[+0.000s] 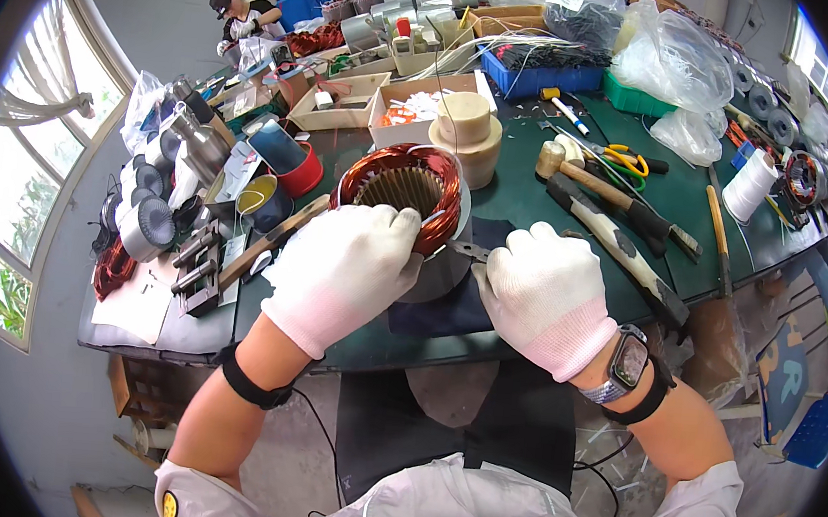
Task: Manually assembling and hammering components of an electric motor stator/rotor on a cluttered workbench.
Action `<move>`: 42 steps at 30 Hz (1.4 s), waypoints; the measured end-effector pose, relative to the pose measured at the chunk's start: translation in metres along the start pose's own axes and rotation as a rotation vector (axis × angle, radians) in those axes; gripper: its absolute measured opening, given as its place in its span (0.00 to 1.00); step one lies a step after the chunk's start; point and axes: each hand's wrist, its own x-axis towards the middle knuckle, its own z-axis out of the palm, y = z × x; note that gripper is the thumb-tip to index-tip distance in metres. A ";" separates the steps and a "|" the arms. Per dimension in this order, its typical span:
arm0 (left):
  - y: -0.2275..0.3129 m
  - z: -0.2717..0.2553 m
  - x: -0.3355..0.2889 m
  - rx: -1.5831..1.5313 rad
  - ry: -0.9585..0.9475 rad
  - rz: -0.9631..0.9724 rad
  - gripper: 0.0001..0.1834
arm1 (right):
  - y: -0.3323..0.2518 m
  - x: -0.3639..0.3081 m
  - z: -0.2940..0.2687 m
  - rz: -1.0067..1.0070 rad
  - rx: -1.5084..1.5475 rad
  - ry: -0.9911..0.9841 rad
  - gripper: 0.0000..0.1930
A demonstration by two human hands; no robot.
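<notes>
A round motor stator (402, 191) wound with copper wire stands on the dark green workbench (526, 194) in front of me. My left hand (343, 268), in a white glove, grips the stator's near rim. My right hand (545, 296), also gloved, is closed around a thin metal tool (468, 251) whose tip points at the stator's lower right side. A watch sits on my right wrist and a dark band on my left forearm.
Mallets and a hammer (619, 244) lie right of the stator, with yellow-handled scissors (626, 160) and a white thread spool (748, 185) beyond. Tape rolls (285, 166), metal housings and wooden trays crowd the left and back. Another person (243, 17) works far back left.
</notes>
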 end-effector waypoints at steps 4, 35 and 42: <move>0.002 0.007 0.001 0.025 0.011 0.029 0.14 | -0.002 -0.008 0.012 -0.011 0.003 0.110 0.05; -0.020 0.038 0.003 -0.579 0.353 -0.111 0.16 | -0.021 0.088 -0.049 -0.048 -0.183 -0.392 0.10; -0.020 0.028 -0.006 -0.527 0.185 -0.116 0.10 | -0.011 0.026 -0.027 0.022 -0.047 -0.196 0.12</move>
